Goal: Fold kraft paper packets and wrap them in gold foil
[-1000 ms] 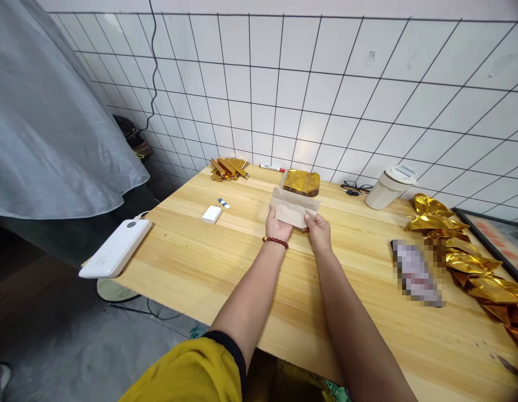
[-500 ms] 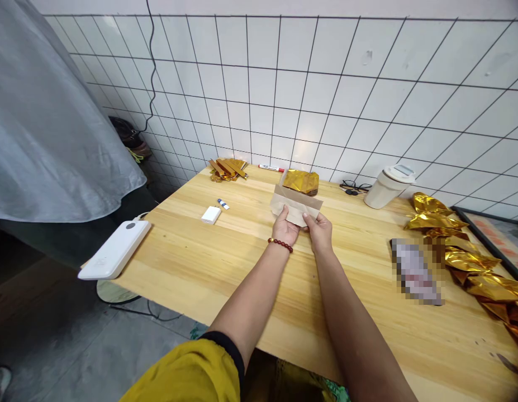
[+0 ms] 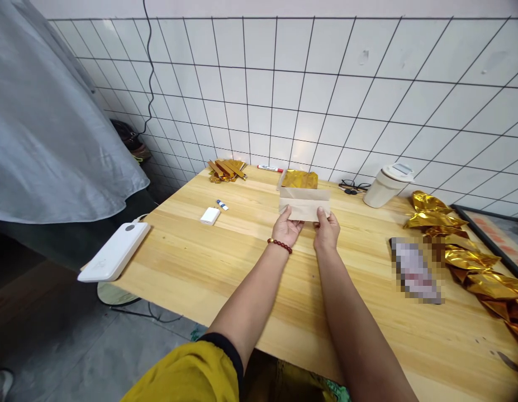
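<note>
Both hands grip a creased beige sheet of paper [image 3: 304,204] above the wooden table. My left hand [image 3: 287,228], with a dark red bead bracelet at the wrist, is closed on the sheet's lower left, thumb on top. At the lower right corner, my right hand [image 3: 327,230] pinches it with the thumb on the near face. Just behind the sheet lies a stack of gold foil paper [image 3: 299,178], partly covered by it. Fingers under the paper are mostly hidden.
Folded gold strips [image 3: 227,170] lie at the back left, near a red and white marker [image 3: 270,168]. A white power bank [image 3: 114,251] sits on the left edge, a white charger [image 3: 210,215] inward. Rightward are glasses [image 3: 354,186], a cream cup [image 3: 388,185] and folded gold foil pieces [image 3: 472,258].
The paper has turned level and moved slightly right, its creased face now squarer to me. My right hand has shifted right, to the sheet's corner; my left hand has barely moved.
</note>
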Tool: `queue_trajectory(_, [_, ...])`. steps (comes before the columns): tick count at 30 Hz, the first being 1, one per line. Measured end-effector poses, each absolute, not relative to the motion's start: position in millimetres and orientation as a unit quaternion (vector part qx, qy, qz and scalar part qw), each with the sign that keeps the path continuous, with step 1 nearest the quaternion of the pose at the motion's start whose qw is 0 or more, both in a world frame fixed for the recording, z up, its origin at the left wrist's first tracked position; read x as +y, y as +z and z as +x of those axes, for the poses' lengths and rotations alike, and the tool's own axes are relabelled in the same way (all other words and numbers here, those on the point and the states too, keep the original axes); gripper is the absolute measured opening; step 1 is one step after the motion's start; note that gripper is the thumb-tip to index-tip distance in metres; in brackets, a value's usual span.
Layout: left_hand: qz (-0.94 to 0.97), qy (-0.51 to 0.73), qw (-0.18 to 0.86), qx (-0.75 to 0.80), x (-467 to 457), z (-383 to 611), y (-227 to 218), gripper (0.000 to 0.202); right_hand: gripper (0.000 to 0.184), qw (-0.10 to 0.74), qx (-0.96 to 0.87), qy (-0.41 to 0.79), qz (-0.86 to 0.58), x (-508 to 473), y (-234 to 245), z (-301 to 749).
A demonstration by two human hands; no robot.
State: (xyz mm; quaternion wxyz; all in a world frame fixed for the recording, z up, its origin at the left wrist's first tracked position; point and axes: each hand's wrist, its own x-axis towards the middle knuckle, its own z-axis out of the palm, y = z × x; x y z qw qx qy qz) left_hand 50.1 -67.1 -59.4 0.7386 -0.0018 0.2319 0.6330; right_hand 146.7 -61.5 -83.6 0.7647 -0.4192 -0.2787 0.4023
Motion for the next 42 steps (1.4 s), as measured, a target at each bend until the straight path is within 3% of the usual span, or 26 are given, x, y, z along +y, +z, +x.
queue_trajectory(13, [0.096,0.64,0.72,0.251,-72.8,60.5,-60.4,0.027,0.039,0.709,-0.382,0.435,-0.403,-69.8,-80.7,136.8])
queue_trajectory(23, [0.103,0.637,0.723,0.246,-70.6,59.8,-64.9,0.027,0.033,0.732,-0.308,0.425,-0.435,-66.3,-80.9,141.7])
queue_trajectory(29, [0.076,0.634,0.726,0.256,-70.9,59.6,-62.7,0.028,0.038,0.76,-0.275,0.407,-0.426,-61.4,-85.9,148.8])
queue_trajectory(42, [0.014,0.64,0.722,0.261,-70.3,54.2,-54.5,0.015,0.036,0.785,-0.233,0.406,-0.406,-60.9,-83.1,148.4])
